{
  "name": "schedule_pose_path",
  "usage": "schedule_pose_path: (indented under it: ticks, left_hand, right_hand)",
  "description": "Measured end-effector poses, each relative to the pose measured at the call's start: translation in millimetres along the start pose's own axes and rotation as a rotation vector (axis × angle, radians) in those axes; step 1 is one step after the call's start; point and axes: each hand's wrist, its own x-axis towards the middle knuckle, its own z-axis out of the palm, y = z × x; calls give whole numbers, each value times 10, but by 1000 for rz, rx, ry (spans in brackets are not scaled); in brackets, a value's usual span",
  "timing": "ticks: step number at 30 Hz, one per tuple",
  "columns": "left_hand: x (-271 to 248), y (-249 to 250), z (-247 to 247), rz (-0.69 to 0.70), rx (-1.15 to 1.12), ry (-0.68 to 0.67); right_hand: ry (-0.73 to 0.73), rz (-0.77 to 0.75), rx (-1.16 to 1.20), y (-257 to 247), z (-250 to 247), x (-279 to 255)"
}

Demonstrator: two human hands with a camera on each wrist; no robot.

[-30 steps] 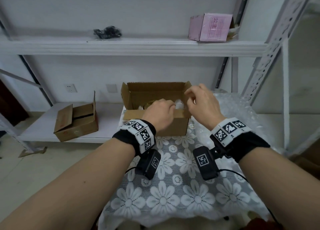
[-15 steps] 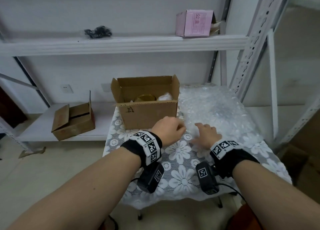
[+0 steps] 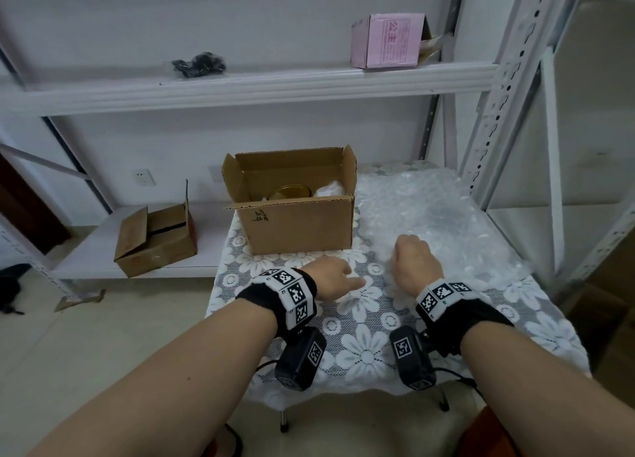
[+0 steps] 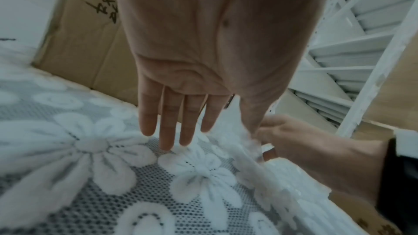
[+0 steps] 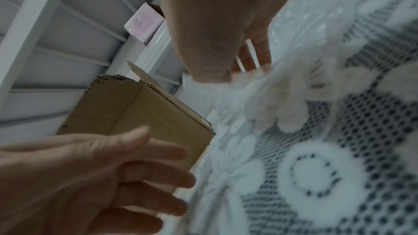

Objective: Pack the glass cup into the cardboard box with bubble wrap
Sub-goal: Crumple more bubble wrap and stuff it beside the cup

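The open cardboard box [image 3: 299, 226] stands at the back left of the small table. Inside it the glass cup [image 3: 292, 192] shows its gold rim, with a wad of bubble wrap [image 3: 330, 188] beside it. A large bubble wrap sheet [image 3: 433, 212] covers the table's right side. My left hand [image 3: 335, 279] hovers in front of the box with straight fingers [image 4: 167, 131] just above the cloth, holding nothing. My right hand [image 3: 410, 260] pinches the near left edge of the sheet [image 4: 253, 147], and its fingers [image 5: 255, 60] curl onto the plastic.
A lace flower cloth [image 3: 364, 353] covers the table. White metal shelving stands behind and to the right, its upright [image 3: 498, 95] near the sheet. A second cardboard box [image 3: 154, 243] sits on the low shelf at left, and a pink box [image 3: 388, 40] on the upper shelf.
Both hands have drawn back from the box's top to the table in front of it. The right hand lay flat on the sheet, and now pinches its edge.
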Motion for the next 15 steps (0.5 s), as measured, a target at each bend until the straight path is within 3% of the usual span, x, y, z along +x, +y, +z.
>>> schedule_pose_path:
  ticks: [2,4,6,8,12,15]
  left_hand:
    - [26,49,-13,-23,-192,26]
    - [74,107,-24,-83,-609,41]
    - [105,156,-70,-110,-964,67]
    - [142,191,-92,-99,-1122,87]
    - [215,188,-20,-48,-858,290]
    - [178,199,41,94,-687,320]
  right_hand:
    - [123,37,188,-52,-22,-9]
    - [157,-49,263,-102,-32,-69]
    - [96,-212,308,-155,-32,-172]
    - [-21,-359,304,-186,-21,-261]
    - [-218,-379,194,-189,56,-330]
    - [-248,-332,121,-165,95,-341]
